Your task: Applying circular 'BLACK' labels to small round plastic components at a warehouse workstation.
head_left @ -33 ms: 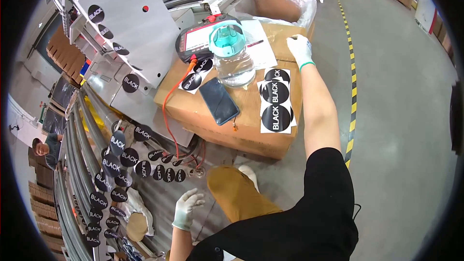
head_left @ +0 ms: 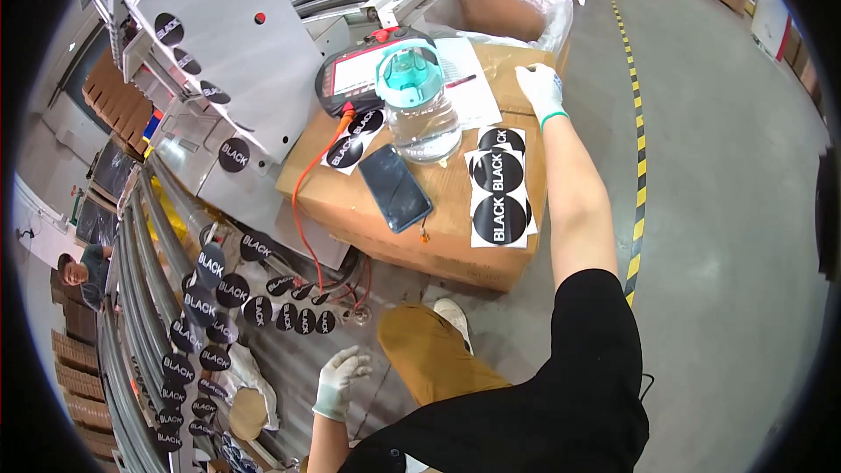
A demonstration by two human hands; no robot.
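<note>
My right hand point(head_left: 543, 90), in a white glove with a green cuff, is at the far right corner of a brown carton point(head_left: 368, 241). Its fingers are curled together, and whatever they hold, if anything, is hidden. Gloved too, my left hand point(head_left: 340, 383) hangs in the air below the carton, fingers loosely bent and apart, holding nothing. On the carton stand a clear water bottle point(head_left: 423, 127) with a teal lid, a dark phone point(head_left: 395, 188), round black stickers on white backing point(head_left: 499, 197), a paper sheet point(head_left: 473, 92) with a pen, and a handheld controller point(head_left: 350, 79).
A strip of black round labels point(head_left: 203, 298) runs down the left, beside metal rollers point(head_left: 131, 298). An orange cable point(head_left: 298, 201) drops from the controller. Behind the carton is a plastic-lined box point(head_left: 499, 13). Yellow-black floor tape point(head_left: 642, 166) lies right; another person point(head_left: 88, 273) is far left.
The view has shifted very slightly, so the carton and its things sit a little lower and further left. Both hands keep nearly the same pose.
</note>
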